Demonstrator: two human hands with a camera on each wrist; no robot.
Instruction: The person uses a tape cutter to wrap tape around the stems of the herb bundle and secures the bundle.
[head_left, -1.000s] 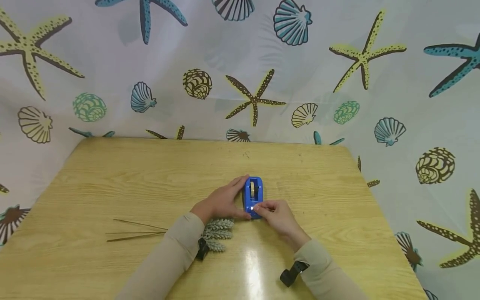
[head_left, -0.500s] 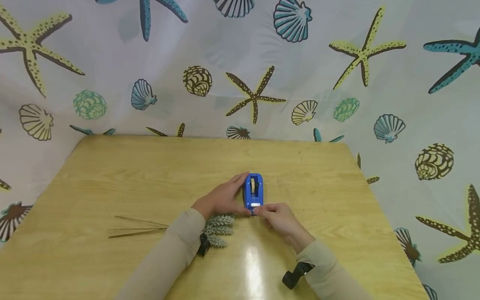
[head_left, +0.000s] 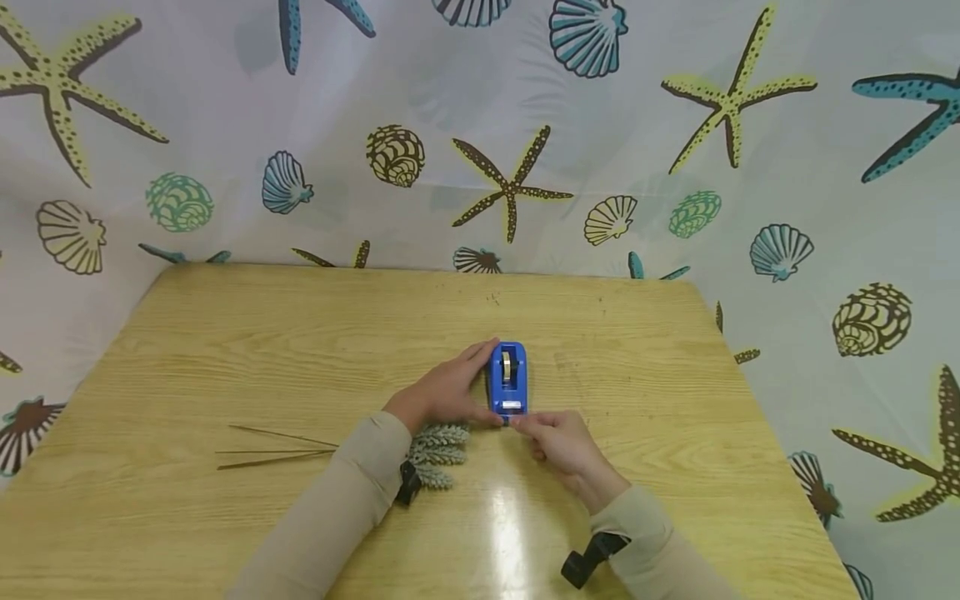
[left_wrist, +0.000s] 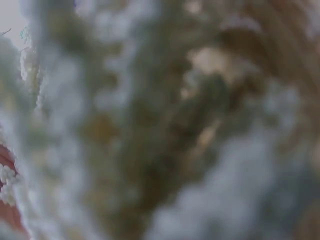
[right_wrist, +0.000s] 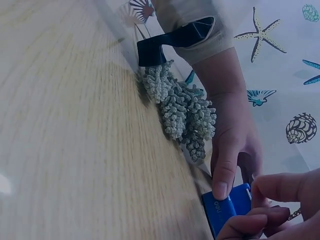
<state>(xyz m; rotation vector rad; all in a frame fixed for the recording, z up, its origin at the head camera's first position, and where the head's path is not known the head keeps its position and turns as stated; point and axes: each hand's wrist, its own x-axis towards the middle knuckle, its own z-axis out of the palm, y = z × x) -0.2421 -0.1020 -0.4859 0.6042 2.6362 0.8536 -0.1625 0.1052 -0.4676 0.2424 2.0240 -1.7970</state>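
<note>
A blue tape dispenser (head_left: 510, 382) with a roll of tape stands on the table in the head view. My left hand (head_left: 444, 392) holds it from the left, its thumb on the near end and its fingers along the far left side. At that near end my right hand (head_left: 566, 442) pinches the end of the tape, which is barely visible between thumb and index finger. In the right wrist view, the left thumb presses the dispenser's (right_wrist: 220, 212) front. Pale green artificial plant stems (head_left: 438, 450) lie partly hidden under my left forearm. They blur across the left wrist view.
Thin brown stalks (head_left: 277, 454) stick out left of my left sleeve on the wooden table (head_left: 300, 333). A cloth printed with shells and starfish (head_left: 450, 108) hangs behind the table and at its sides. Black wrist cameras sit on both cuffs.
My right hand has drawn back slightly from the dispenser's top to its near edge, uncovering a white label. The left hand keeps its hold, and the head view has tilted a little.
</note>
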